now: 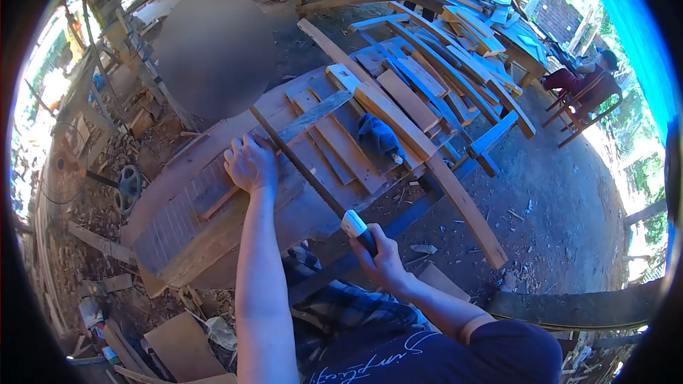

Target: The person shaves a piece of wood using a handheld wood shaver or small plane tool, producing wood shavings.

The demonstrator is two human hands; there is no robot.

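My right hand is closed round the black-and-white handle of a handsaw. The narrow blade runs away from me to the upper left and crosses a wooden board just right of my left hand. With fingers bent, my left hand grips and presses that board near its left end. Beneath lies a worn wooden workbench with further flat pieces on it. How deep the blade sits in the board cannot be made out.
A blue cloth-like bundle lies right of the saw. Stacked wooden frames and planks stand beyond, with one long plank jutting towards me. A seated person is at far right. Wood scraps litter the left ground.
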